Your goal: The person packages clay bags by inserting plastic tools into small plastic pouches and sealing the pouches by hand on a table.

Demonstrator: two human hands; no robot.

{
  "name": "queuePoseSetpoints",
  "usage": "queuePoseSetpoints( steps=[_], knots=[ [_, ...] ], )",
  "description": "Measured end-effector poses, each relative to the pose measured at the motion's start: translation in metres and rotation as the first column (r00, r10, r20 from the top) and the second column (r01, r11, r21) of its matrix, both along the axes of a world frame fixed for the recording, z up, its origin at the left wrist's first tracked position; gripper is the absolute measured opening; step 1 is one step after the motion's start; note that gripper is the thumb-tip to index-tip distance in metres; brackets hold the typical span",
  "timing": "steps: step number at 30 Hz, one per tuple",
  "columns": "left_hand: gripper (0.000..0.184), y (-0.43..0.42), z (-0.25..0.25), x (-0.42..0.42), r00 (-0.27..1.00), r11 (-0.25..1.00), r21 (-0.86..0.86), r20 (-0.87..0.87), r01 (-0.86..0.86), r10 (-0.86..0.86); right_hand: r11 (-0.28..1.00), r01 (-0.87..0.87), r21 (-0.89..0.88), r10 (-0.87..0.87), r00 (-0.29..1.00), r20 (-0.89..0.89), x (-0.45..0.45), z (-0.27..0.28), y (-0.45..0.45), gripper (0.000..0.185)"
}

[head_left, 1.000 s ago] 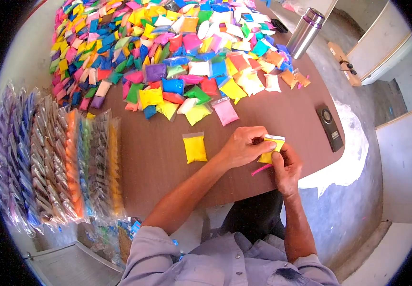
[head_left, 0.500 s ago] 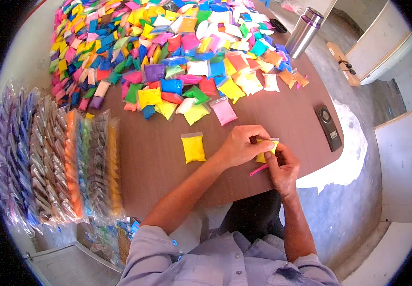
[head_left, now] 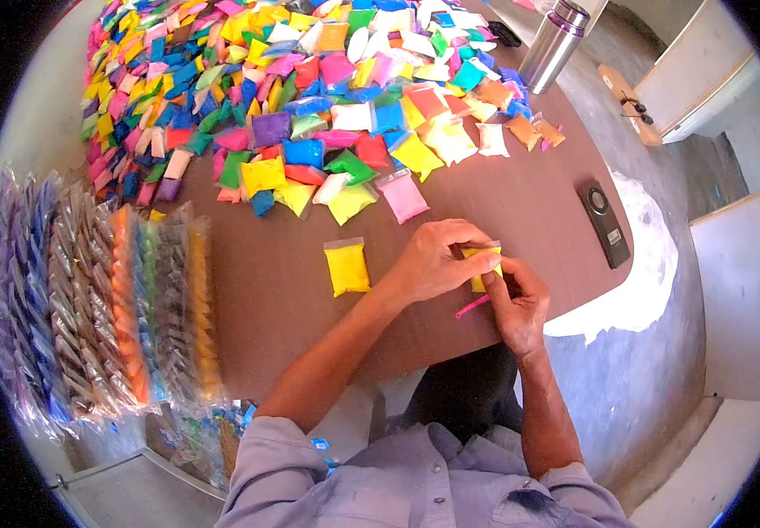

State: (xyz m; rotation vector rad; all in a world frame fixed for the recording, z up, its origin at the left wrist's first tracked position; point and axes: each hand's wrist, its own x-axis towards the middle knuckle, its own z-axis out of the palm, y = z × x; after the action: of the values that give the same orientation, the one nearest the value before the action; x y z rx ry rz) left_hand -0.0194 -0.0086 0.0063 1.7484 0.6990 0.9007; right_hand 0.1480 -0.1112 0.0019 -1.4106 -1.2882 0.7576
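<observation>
Between my two hands is a small yellow packet with a clear top edge, raised just over the table's near side. My left hand is closed on its upper left part, thumb laid across the front. From the right, my right hand pinches the same packet with thumb and fingers. Fingers cover much of it. A thin pink stick lies on the table by my right fingertips. To the left of my hands, a second yellow packet rests flat, apart from them.
A heap of colourful packets covers the table's far side. Rows of plastic-wrapped packets stand at the left. A steel flask stands at the back right, and a black device lies near the right edge.
The view has shifted slightly. My fingers have moved a little on the yellow packet, with the left thumb now further across its top. Both hands keep hold of it.
</observation>
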Motion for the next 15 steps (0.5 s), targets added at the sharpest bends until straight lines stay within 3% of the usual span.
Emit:
queuePoseSetpoints(
  steps=[8, 15],
  knots=[
    [0.012, 0.005, -0.007, -0.002, 0.997, 0.992, -0.106, 0.055, 0.066, -0.061, 1.0, -0.003, -0.019, 0.003, 1.0, -0.019, -0.004, 0.008, 0.0, 0.019],
    [0.021, 0.004, -0.001, -0.002, 0.997, 0.986, -0.145, 0.004, 0.079, -0.079, 0.999, 0.033, -0.01, -0.033, 0.999, 0.019, -0.001, 0.001, 0.0, 0.019]
  ],
)
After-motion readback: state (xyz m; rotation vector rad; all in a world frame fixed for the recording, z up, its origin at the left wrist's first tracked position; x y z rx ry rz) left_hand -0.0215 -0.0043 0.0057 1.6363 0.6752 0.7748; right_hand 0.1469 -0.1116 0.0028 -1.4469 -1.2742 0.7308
